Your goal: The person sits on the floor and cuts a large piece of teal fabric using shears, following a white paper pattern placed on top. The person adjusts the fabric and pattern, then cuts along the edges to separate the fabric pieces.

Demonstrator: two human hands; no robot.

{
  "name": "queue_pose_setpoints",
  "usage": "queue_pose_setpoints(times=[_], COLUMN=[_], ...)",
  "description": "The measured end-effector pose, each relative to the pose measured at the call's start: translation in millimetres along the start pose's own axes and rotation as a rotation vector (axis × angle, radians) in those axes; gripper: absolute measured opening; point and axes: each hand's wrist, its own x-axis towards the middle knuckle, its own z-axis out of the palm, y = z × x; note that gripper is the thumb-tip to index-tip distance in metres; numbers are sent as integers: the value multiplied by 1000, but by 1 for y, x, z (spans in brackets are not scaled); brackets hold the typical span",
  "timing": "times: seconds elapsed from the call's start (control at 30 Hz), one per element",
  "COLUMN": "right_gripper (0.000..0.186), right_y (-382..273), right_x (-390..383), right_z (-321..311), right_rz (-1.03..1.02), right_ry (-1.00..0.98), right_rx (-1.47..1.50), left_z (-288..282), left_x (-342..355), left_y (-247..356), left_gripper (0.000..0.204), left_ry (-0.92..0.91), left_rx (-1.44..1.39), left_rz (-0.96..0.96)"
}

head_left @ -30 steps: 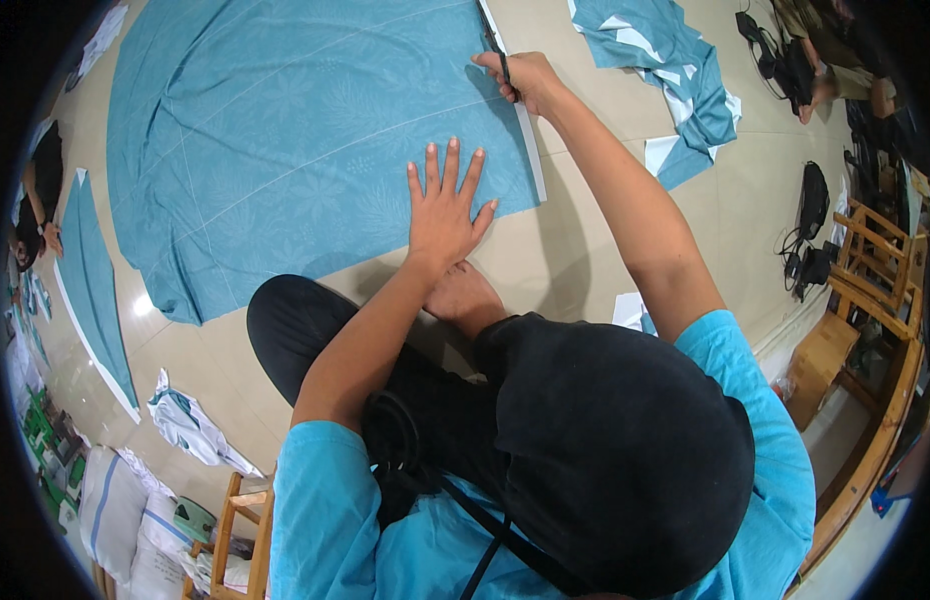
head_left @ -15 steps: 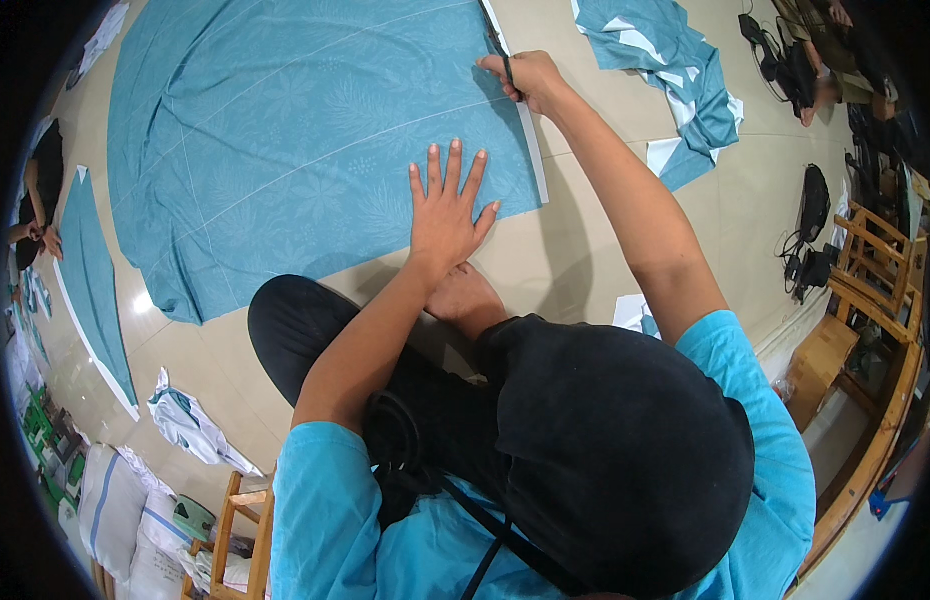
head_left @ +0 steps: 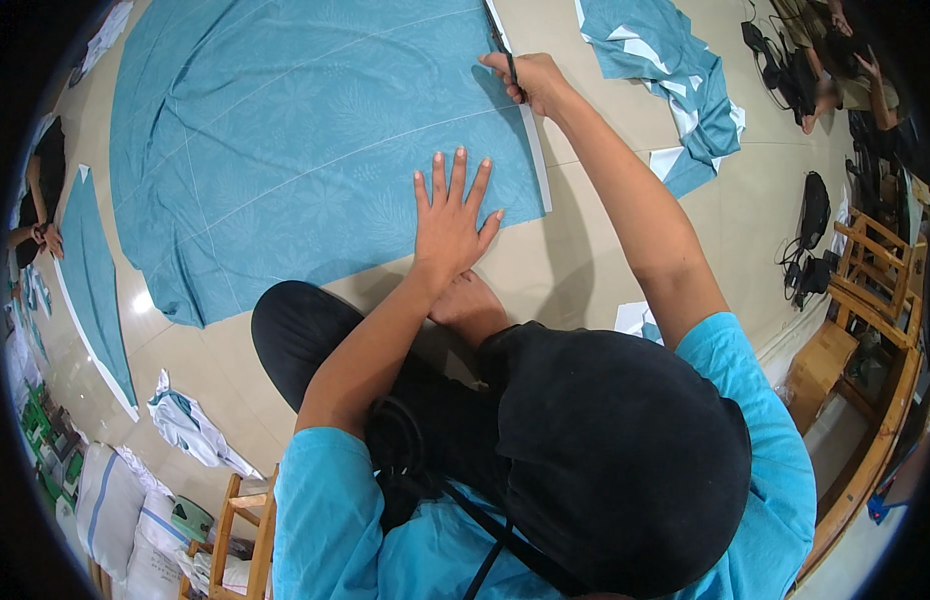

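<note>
Fabric position: The blue fabric (head_left: 305,130) lies on the tiled floor (head_left: 620,240), well apart from the floor's right edge, where a wooden frame (head_left: 870,312) stands.
Fabric surface: Muted blue with a tonal leaf-and-flower print; thin pale lines run across it, one crossing others.
Fabric lay: Fairly flat toward its right edge; creased and rippled toward its left edge.
Right border: A narrow white strip (head_left: 538,165) follows the right edge; whether it is turned cloth or another layer cannot be determined.
Left hand: The left hand (head_left: 450,222) rests palm down near the lower right corner, fingers spread, gripping nothing.
Right hand: The right hand (head_left: 538,84) grasps dark scissors (head_left: 501,42) at the right edge.
Scissors visibility: Fingers partly cover the handles; the blade opening is hard to make out.
View limits: The fabric's far edge is cut off; the left wrist partly hides a foot (head_left: 477,305).
</note>
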Motion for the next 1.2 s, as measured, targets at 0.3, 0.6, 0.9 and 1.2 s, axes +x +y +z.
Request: queue_pose_setpoints(times=[0.3,0.6,0.9,1.2], right_gripper=[38,40,43,42], right_y=[-5,0,-7,-19], right_x=[2,13,5,13], right_z=[1,2,0,4], right_rz=[7,-3,-1,5], right_ry=[8,22,14,19], right_rx=[-31,-73,-23,-39], left_z=[3,1,0,1], left_x=[-1,0,0,-1], left_y=[-1,0,0,-1], left_gripper=[78,79,78,79], left_ry=[14,-6,5,16], left_rx=[-6,-2,-7,-12], left_rz=[1,-7,-3,2])
